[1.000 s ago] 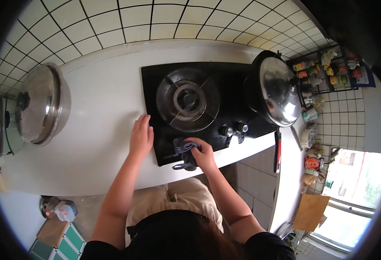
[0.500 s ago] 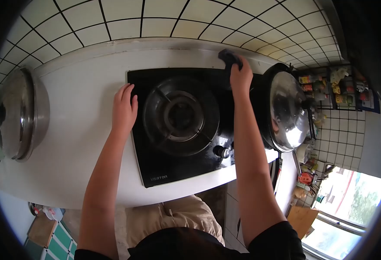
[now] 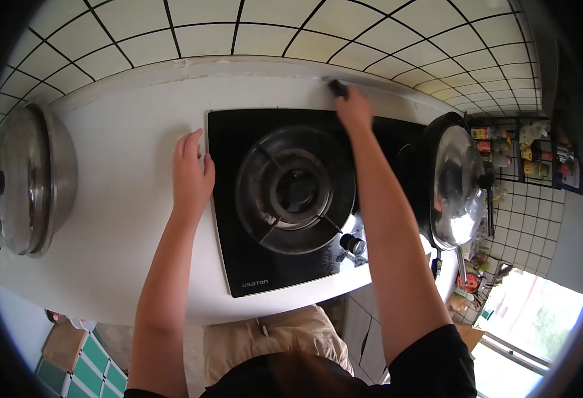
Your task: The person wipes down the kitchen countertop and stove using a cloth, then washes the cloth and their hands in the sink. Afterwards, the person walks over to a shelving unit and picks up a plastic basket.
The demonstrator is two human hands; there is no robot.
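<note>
My right hand grips a dark cloth on the white counter behind the stove, close to the tiled wall. The cloth is bunched under my fingers and a little blurred. Beside the left edge of the black gas stove, my left hand holds nothing, its fingers apart and slightly bent. The stove's round burner has a metal ring and pan supports around it. A control knob sits near the stove's front. My right forearm reaches across the stove's right part.
A wok with a shiny lid stands on the right side of the stove. On the far left of the white counter is a lidded steel pot. Tiled wall closes off the back. Packets hang on a rack at right.
My right hand has moved left along the back of the counter with the cloth. The stove sits lower and further right in view. My left hand stays by the stove's left edge.
</note>
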